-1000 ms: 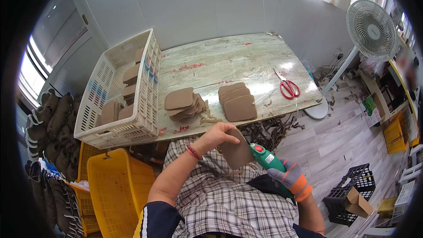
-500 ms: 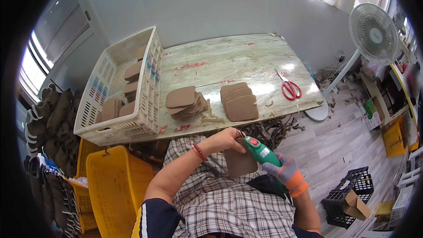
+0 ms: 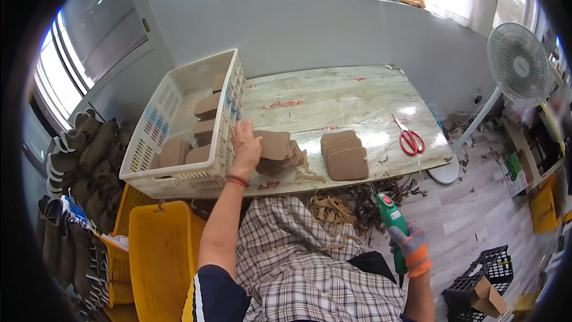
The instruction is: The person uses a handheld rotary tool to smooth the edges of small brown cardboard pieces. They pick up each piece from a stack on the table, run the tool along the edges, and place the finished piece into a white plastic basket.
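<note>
My left hand (image 3: 245, 146) is bare, its fingers stretched out, at the left edge of a loose pile of brown, rounded pads (image 3: 275, 146) on the table. The thumb touches or nearly touches the top pad; I cannot tell which. In a grey and orange glove, my right hand (image 3: 411, 247) grips a green handheld power tool (image 3: 390, 213) with a red button and a thin metal tip, below the table's front edge. A neater stack of brown pads (image 3: 347, 163) lies right of the pile. Tan trimmings (image 3: 330, 210) hang by my checked apron (image 3: 298, 268).
A white slotted crate (image 3: 179, 174) holding more pads stands on the table's left. Red-handled scissors (image 3: 411, 142) lie at the right of the worn table (image 3: 333, 98). A yellow bin (image 3: 158, 256) is at lower left. A white fan (image 3: 518, 65) and black crate (image 3: 479, 280) stand right.
My left hand has left the pad it held by the tool and reached forward-left to the loose pile. The right hand has moved the tool slightly right and down. The view has shifted.
</note>
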Tool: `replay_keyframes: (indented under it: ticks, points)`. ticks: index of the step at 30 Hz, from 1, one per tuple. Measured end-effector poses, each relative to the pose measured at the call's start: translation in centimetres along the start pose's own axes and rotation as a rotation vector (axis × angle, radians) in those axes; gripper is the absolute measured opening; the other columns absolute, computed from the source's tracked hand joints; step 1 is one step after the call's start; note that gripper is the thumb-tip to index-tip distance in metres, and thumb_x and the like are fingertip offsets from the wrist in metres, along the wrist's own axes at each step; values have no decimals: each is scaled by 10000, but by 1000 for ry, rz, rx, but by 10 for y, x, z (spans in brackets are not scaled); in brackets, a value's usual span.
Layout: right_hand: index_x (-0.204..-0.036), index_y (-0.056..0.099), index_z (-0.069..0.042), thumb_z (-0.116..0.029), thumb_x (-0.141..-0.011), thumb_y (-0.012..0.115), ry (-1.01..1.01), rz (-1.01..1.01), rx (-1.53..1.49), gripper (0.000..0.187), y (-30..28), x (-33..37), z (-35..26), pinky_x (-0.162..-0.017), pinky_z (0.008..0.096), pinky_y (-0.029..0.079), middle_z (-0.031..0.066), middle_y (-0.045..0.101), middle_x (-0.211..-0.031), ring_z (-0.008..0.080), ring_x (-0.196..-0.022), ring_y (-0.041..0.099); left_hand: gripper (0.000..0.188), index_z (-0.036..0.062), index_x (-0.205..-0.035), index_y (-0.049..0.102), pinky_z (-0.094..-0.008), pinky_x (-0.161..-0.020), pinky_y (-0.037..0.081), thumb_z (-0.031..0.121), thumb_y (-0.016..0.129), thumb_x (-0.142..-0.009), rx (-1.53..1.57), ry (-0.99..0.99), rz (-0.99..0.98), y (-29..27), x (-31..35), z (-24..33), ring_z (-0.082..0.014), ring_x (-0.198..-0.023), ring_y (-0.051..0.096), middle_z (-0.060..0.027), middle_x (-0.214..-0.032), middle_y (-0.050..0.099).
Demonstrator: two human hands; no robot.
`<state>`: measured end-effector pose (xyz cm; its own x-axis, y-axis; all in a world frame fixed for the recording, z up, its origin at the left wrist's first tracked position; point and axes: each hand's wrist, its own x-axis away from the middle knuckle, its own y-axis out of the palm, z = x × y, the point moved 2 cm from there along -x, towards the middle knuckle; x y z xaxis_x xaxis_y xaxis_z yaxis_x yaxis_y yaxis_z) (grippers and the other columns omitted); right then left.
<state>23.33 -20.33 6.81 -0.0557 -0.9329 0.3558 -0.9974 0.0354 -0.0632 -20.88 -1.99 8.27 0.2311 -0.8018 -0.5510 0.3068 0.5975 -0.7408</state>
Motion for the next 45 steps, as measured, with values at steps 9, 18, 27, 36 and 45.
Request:
replay_keyframes:
  ticks: [9, 18, 27, 36, 45]
  points:
    - [-977, 586, -15, -283, -791, 739, -5, 56, 77, 360, 0, -5, 23, -439, 235, 418, 14, 565, -634, 92, -462, 510, 607, 31, -1300, 474, -531, -1124, 28, 265, 658, -771, -30, 593, -269, 79, 75, 155, -339, -1403, 107, -157, -1469, 267]
    - [-996, 597, 6, -245, -790, 738, 37, 79, 56, 353, 2, -4, 29, -440, 231, 430, 22, 578, -662, 90, -493, 521, 520, 1, -1228, 476, -514, -1116, 90, 114, 630, -744, 81, 488, -253, 94, 90, 159, -303, -1286, 300, -139, -1220, 447]
    - [-972, 599, -6, -235, -791, 738, 7, 84, 17, 323, 5, -1, 29, -424, 227, 418, 14, 574, -659, 84, -486, 512, 327, 69, -887, 462, -404, -815, 311, 5, 628, -613, 301, 335, -179, 90, 75, 166, -287, -904, 441, -93, -913, 470]
    - [-1004, 599, 0, -234, -796, 734, -77, 98, 91, 341, 7, -4, 18, -440, 234, 419, 14, 589, -679, 79, -484, 513, 244, 19, -1021, 603, -286, -854, 467, -41, 653, -790, 1586, -508, -386, 89, 116, 160, -162, -968, 575, -41, -1007, 608]
    - [-1068, 595, -7, -238, -792, 745, -177, 139, 96, 390, 20, 5, -10, -503, 215, 418, -4, 597, -721, 47, -561, 505, 389, 52, -1178, 503, -340, -917, 491, -63, 615, -824, 2289, -1136, -271, 78, 127, 209, -209, -1028, 578, -74, -1112, 594]
